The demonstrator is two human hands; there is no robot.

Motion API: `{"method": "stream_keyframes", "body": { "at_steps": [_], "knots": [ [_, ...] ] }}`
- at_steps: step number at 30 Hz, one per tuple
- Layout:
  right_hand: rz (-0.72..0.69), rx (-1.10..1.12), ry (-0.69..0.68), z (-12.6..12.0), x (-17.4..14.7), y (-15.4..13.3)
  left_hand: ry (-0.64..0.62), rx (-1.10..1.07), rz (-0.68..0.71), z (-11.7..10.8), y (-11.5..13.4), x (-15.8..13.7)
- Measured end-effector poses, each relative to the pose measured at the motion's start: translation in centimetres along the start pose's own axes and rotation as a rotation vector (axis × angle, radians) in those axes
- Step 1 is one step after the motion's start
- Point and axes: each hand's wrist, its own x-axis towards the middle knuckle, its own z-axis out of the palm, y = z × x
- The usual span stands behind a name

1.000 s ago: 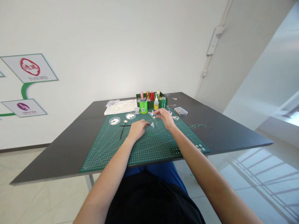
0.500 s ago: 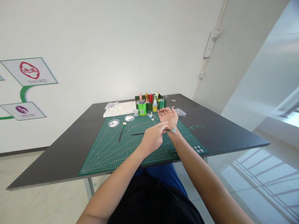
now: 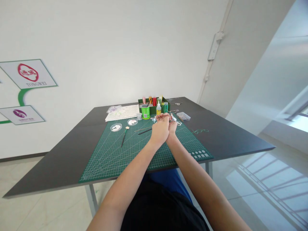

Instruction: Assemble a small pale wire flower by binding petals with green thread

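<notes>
My left hand (image 3: 160, 130) is closed on a dark thin stick (image 3: 145, 131), whose bare end sticks out to the left over the mat. It presses onto the palm of my right hand (image 3: 172, 127), which lies palm up beneath it with slightly bent fingers showing beyond. A pale blue flower-like piece (image 3: 173, 118) shows at the far right side of the hands. The stick's middle is hidden between them. White-handled scissors (image 3: 179, 123) lie just right of my right hand. A second dark stick (image 3: 123, 138) with a white flower tip rests to the left.
A green cutting mat (image 3: 108, 160) covers the dark table's middle. Behind the hands stand a green can (image 3: 145, 112), a glue bottle (image 3: 158, 109) and a green box (image 3: 153, 110) of thread spools. Two shallow dishes (image 3: 116, 127) and a clear case (image 3: 183, 116) flank them.
Both hands have moved farther from my body. My left hand has slid from the right wrist onto the right palm, carrying the stick; the white-handled scissors and clear case are now more exposed.
</notes>
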Motion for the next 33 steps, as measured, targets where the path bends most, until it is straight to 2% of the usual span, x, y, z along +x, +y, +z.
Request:
{"method": "stream_keyframes", "body": {
  "at_steps": [4, 7, 10, 13, 15, 16, 19, 21, 23, 25, 28, 33],
  "knots": [
    [0.048, 0.054, 0.049, -0.4, -0.1, 0.3, 0.020, -0.024, -0.027, -1.2, -1.1, -0.4],
    [0.163, 0.105, 0.067, -1.1, -0.7, 0.1, 0.096, -0.162, 0.000, -2.1, -3.5, 0.0],
    [0.325, -0.024, -0.099, -2.3, -1.3, -0.5, 0.077, -0.368, -0.056, -2.5, -7.1, 0.7],
    [0.442, -0.251, -0.216, -3.6, -1.5, -0.7, 0.056, -0.456, -0.107, -2.2, -10.4, 0.9],
    [0.416, -0.427, -0.192, -4.2, -1.4, -0.6, 0.047, -0.459, -0.109, -1.7, -11.9, 0.7],
    [0.355, -0.527, -0.158, -4.4, -1.4, -0.6, 0.044, -0.462, -0.107, -1.4, -12.4, 0.5],
    [0.068, -0.804, -0.077, -4.3, -1.5, -0.5, 0.031, -0.442, -0.084, -0.4, -13.1, -0.2],
    [-0.095, -0.882, -0.092, -3.9, -1.5, -0.5, 0.019, -0.423, -0.067, -0.1, -13.1, -0.6],
    [-0.161, -0.877, -0.136, -3.4, -1.4, -0.6, 0.005, -0.413, -0.057, 0.0, -13.0, -0.9],
    [-0.145, -0.855, -0.170, -2.9, -1.1, -0.6, -0.001, -0.417, -0.052, 0.0, -12.9, -1.0],
    [-0.046, -0.810, -0.195, -2.6, -0.7, -0.4, 0.011, -0.437, -0.055, -0.1, -12.9, -1.1],
    [0.123, -0.588, -0.181, -2.8, -1.1, -0.2, 0.018, -0.481, -0.083, -0.2, -12.7, -1.1]
  ]
}}
